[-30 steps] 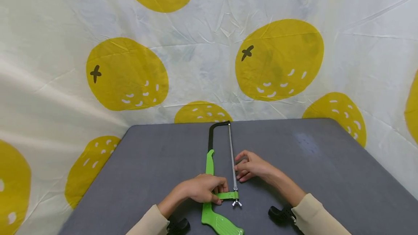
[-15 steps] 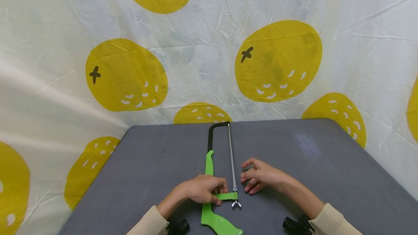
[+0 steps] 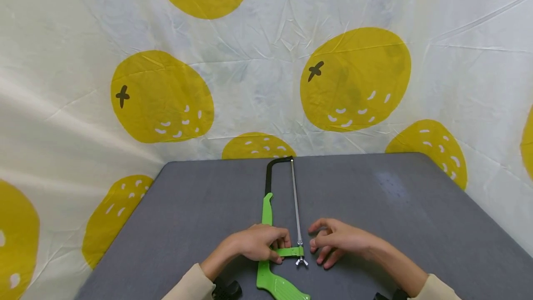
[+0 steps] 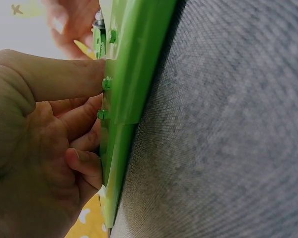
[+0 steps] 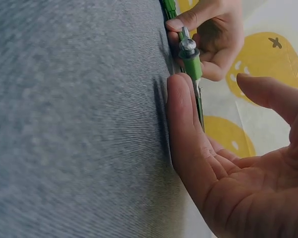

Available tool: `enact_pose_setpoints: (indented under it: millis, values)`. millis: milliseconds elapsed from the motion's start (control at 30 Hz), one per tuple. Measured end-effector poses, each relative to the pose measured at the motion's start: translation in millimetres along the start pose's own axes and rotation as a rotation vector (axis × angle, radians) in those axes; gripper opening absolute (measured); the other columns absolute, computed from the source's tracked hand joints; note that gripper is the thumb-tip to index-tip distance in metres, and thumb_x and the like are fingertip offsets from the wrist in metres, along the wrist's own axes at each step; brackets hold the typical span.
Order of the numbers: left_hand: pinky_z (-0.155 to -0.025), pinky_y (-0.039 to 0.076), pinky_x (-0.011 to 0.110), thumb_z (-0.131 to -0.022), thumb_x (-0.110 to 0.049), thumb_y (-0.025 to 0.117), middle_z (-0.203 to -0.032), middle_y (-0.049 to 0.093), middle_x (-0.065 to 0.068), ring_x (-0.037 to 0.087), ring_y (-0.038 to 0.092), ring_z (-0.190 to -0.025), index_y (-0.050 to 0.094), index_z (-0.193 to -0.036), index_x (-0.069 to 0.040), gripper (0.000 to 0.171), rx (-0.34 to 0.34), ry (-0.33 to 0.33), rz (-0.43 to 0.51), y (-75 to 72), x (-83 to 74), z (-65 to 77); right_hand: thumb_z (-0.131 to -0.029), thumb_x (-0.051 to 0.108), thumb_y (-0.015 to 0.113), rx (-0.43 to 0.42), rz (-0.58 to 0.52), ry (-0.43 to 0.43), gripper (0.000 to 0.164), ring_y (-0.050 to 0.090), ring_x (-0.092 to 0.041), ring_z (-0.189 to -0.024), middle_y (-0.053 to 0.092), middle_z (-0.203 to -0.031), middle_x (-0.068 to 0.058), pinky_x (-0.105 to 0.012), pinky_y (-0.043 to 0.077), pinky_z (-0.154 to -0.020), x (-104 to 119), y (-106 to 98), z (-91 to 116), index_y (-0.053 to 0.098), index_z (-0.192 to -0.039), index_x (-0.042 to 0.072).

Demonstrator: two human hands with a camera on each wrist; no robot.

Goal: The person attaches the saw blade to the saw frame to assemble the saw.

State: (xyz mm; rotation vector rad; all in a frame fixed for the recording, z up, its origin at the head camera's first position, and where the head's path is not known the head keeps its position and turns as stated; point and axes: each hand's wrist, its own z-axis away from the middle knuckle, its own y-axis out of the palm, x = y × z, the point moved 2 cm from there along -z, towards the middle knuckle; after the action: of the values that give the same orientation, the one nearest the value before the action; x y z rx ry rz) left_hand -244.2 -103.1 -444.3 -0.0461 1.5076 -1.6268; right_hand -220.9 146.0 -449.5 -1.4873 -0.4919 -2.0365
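Observation:
A hacksaw [image 3: 267, 214] with a green handle and a black front frame lies flat on the grey table. Its thin metal blade [image 3: 296, 203] runs along the right side, and a silver wing nut [image 3: 301, 261] sits at the near end. My left hand [image 3: 261, 241] grips the green crossbar [image 3: 290, 251] between thumb and fingers, close to where it meets the handle. To the right of the wing nut, my right hand [image 3: 342, 240] hovers with loosely bent fingers and touches nothing. In the right wrist view its thumb stands apart from the fingers, beside the wing nut [image 5: 187, 44].
The grey table [image 3: 216, 193] reaches back to a hanging cloth [image 3: 258, 91] printed with yellow fruit. Cloth also hangs along the left and right sides. The saw's black tip lies at the table's far edge.
My right hand has left the blade's side and moved right and toward me, level with the wing nut. The left hand keeps its grip on the hacksaw, which has not moved.

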Motion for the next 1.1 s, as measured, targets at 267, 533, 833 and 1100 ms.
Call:
enact_pose_setpoints:
  millis: [267, 533, 833, 1100]
  values:
    - [-0.078, 0.052, 0.018, -0.093, -0.023, 0.078, -0.1, 0.071, -0.015, -0.007, 0.063, -0.086, 0.064, -0.109, -0.027, 0.022, 0.001, 0.003, 0.012, -0.2, -0.4, 1.5, -0.096, 0.015, 0.064, 0.048, -0.004, 0.008, 0.05, 0.073, -0.021, -0.082, 0.073, -0.102, -0.016, -0.035, 0.063, -0.069, -3.6, 4.5, 1.4, 0.046, -0.134, -0.012]
    - [-0.079, 0.051, 0.018, -0.092, -0.024, 0.078, -0.099, 0.071, -0.016, -0.007, 0.063, -0.087, 0.064, -0.109, -0.028, 0.022, -0.01, 0.004, -0.004, 0.2, 1.0, 0.9, -0.096, 0.014, 0.064, 0.114, 0.014, -0.036, 0.033, 0.073, -0.014, -0.076, 0.075, -0.092, -0.008, -0.03, 0.062, -0.066, -9.3, 9.7, -2.7, 0.064, -0.117, -0.01]
    - [-0.078, 0.05, 0.017, -0.092, -0.023, 0.079, -0.097, 0.071, -0.017, -0.008, 0.062, -0.085, 0.064, -0.108, -0.027, 0.022, -0.014, 0.008, 0.0, -0.9, 1.2, 0.9, -0.097, 0.012, 0.063, 0.16, -0.052, -0.062, 0.024, 0.074, -0.012, -0.071, 0.075, -0.085, -0.009, -0.028, 0.061, -0.065, -17.8, 16.9, -11.0, 0.067, -0.11, -0.007]
    - [-0.078, 0.05, 0.017, -0.091, -0.022, 0.08, -0.097, 0.071, -0.016, -0.008, 0.062, -0.084, 0.065, -0.107, -0.027, 0.022, -0.013, -0.002, 0.003, -1.4, -2.2, 0.8, -0.096, 0.01, 0.063, 0.162, -0.068, -0.067, 0.018, 0.075, -0.012, -0.069, 0.075, -0.08, -0.007, -0.028, 0.061, -0.064, -19.3, 18.3, -17.7, 0.07, -0.1, -0.006]
